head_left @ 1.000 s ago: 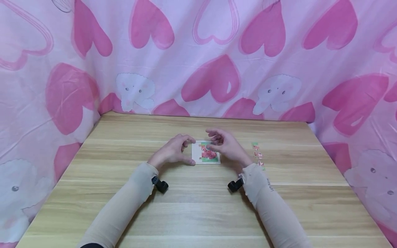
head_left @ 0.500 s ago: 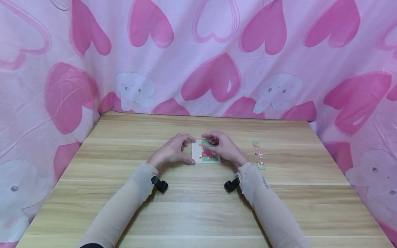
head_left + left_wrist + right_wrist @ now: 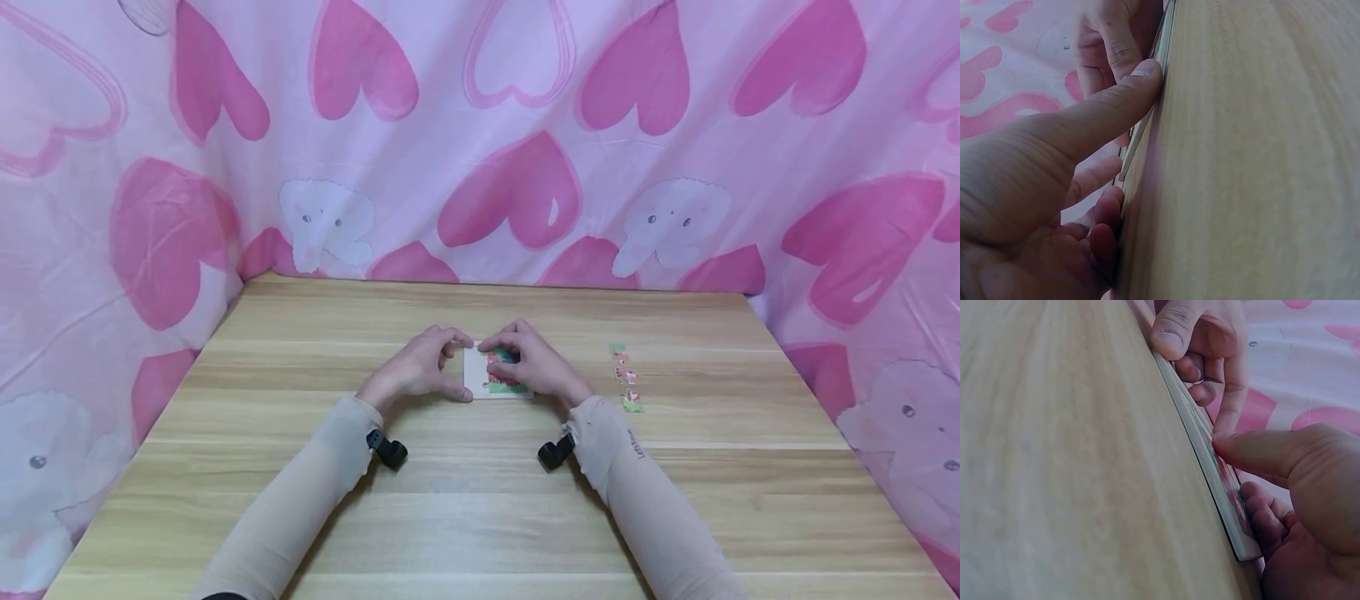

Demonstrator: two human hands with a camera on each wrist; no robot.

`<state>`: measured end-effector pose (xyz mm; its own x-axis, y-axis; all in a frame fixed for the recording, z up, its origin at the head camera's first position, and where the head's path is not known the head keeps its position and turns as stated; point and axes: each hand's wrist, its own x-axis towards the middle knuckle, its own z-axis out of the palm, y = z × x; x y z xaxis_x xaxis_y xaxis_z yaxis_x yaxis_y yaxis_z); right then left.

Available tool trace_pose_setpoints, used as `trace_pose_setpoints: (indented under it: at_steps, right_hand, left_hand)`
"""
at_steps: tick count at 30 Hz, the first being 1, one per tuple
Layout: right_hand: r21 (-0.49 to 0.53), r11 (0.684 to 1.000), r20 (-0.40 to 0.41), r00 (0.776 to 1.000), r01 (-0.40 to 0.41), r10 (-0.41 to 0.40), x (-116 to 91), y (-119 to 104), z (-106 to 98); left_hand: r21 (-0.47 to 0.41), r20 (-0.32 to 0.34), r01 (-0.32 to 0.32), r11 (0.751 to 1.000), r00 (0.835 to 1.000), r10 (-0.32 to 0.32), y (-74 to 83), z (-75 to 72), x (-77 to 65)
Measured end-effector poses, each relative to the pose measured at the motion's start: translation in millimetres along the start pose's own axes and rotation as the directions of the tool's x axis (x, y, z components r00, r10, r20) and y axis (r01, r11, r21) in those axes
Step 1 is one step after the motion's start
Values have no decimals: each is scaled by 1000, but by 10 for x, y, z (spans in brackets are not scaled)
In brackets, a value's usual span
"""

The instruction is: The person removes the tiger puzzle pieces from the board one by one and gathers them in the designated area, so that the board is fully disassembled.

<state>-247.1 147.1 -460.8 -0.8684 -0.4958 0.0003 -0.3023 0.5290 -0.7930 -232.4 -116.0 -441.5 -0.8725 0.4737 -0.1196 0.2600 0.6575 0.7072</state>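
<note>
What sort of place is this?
Probably a makeshift recording booth: a table closed in on three sides by pink heart-print cloth, plus two black wrist cameras.

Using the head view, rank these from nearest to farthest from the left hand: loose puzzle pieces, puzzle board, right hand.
From the left hand:
1. Puzzle board: at its fingertips.
2. Right hand: over the board's right side.
3. Loose puzzle pieces: in a column beyond the right hand.
</note>
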Motion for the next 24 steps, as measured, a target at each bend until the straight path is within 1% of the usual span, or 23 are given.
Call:
trace_pose_setpoints:
  at_steps: [8,17,24]
  right_hand:
    - [-21,1000,-2,1000,9,-9,-5,-10,12]
    - [-126,992,22,1000,1,2,78,-93,26]
    - [-186,983,32,999,-1,8,111,-141,61]
  left_hand:
    - [-8,-14,4,1000,1000,-4,-8,24,7]
    - [1,-12,8,1000,1000,-8,4,21,18]
    - [-7,-10,16,1000,1000,-16,-3,27,14]
